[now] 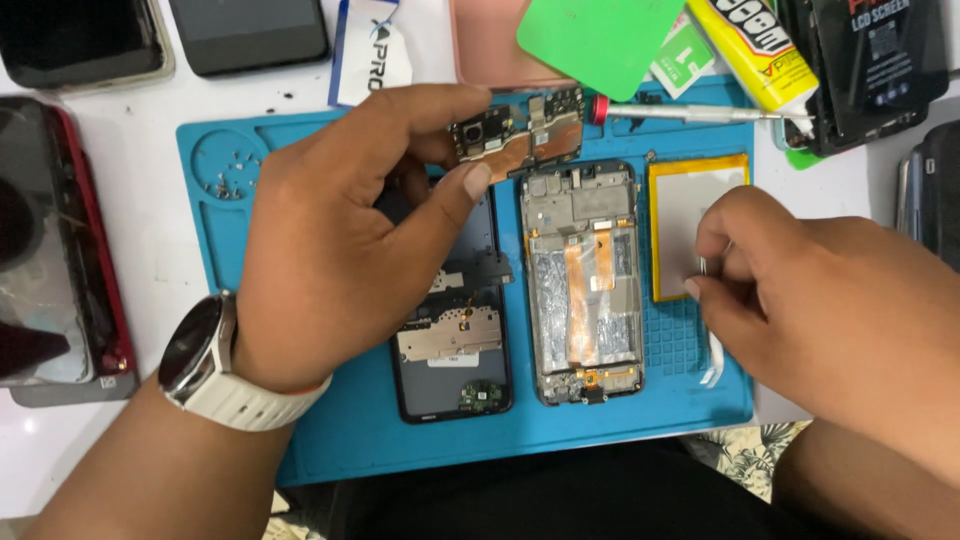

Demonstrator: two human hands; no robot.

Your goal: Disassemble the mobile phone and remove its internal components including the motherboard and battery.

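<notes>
**Ana:** Blue silicone mat [340, 440] covers the middle of the white table, and both hands work above it. What can you make out in the left hand [340, 240]?

**Ben:** Its thumb and fingers are pinched on a small circuit board [520, 135], dark with a copper-coloured patch, held up near the mat's far edge. The fingers cover the board's left end, so its full shape stays hidden. A white-strapped watch [205, 365] sits on that wrist.

**Ana:** And under that hand?

**Ben:** An opened dark phone [455, 340] lies flat on the mat. The hand blocks its upper part; only the lower half, with a metal shield, shows. Just beside it, to the right, lies a second opened phone frame [583, 285] with an orange ribbon cable down its middle, fully in view.

**Ana:** The right hand [810, 300]?

**Ben:** Fingers drawn together around something thin and metallic at their tips, perhaps tweezers, too small to name. It hovers over the mat's right side, partly covering a flat battery [680, 205] with a yellow edge.

**Ana:** Anything cut off?

**Ben:** Plenty. A red-rimmed phone [60, 240] at the left runs out of view, and so do two dark phones at the top. A screwdriver [690, 113] lies along the mat's far edge, its tip lost under a yellow glue tube [755, 45]. Tiny screws [230, 178] sit in a round recess of the mat.
</notes>
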